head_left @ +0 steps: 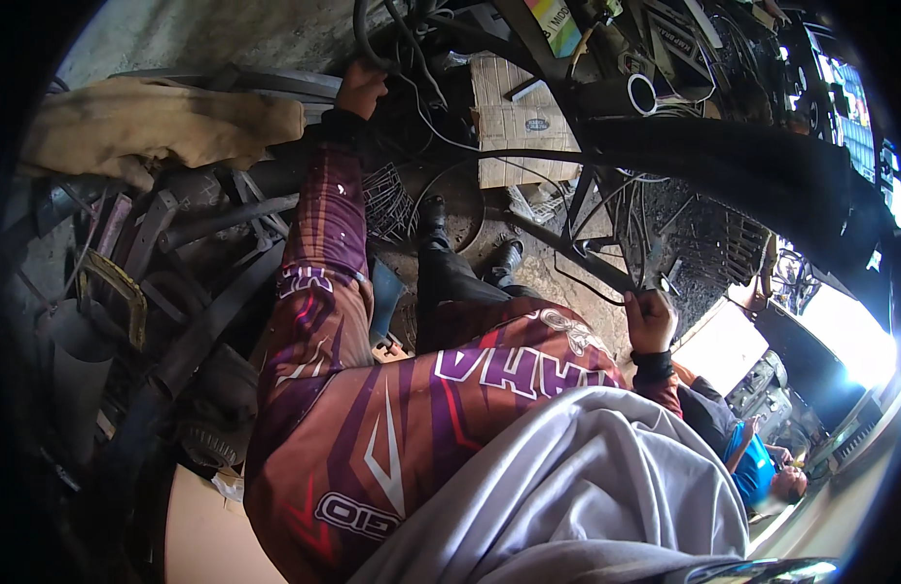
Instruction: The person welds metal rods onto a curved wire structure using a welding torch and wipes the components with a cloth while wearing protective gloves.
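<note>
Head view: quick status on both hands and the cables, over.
Left hand curled at looped cable, grip unclear. Right hand pinching thin black cable. Cardboard lying between hands.

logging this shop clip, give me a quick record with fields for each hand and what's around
left hand: raised at a thick dark cable, fingers curled, grip unclear
right hand: fingers bent beside a thin black cable, hold unclear
ahead of feet: brown cardboard
far left: tan cloth-like piece above jumbled metal parts
lower edge: pale grey cloth
far right: another person in a blue top
</note>
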`<control>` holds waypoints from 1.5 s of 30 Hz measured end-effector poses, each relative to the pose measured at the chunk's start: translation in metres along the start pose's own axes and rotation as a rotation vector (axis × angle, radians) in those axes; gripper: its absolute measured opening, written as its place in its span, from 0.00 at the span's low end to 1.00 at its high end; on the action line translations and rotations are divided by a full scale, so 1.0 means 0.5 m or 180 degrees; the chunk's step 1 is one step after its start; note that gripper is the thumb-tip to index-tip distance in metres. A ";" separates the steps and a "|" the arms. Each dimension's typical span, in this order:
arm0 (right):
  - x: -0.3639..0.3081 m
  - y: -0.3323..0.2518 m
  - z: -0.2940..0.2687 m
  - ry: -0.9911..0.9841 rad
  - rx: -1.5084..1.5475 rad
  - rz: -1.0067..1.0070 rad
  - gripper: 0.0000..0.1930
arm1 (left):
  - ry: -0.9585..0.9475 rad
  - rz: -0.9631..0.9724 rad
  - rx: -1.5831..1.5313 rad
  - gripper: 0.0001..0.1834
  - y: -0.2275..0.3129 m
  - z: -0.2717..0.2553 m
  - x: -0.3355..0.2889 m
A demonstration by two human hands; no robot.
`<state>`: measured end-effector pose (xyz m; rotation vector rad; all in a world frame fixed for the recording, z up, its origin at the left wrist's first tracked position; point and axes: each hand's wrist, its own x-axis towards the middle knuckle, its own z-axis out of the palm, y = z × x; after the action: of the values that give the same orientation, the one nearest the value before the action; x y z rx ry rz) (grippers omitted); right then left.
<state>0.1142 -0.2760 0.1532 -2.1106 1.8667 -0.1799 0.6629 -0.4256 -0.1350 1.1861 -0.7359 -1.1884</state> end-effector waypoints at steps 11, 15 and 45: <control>-0.003 0.003 -0.002 0.0005 -0.0033 0.0127 0.15 | -0.0087 -0.0415 0.0080 0.24 0.023 -0.024 -0.034; 0.001 0.005 0.001 0.0058 -0.0075 0.0014 0.14 | -0.0164 -0.0536 0.0397 0.22 0.043 -0.032 -0.040; -0.040 0.043 -0.045 0.0568 0.0483 0.0301 0.10 | -0.0486 -0.0792 0.1368 0.33 -0.053 -0.148 -0.040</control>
<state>0.0844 -0.2617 0.1700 -1.9560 1.9787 -0.4864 0.7175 -0.3832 -0.1773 1.5895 -1.0155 -1.3793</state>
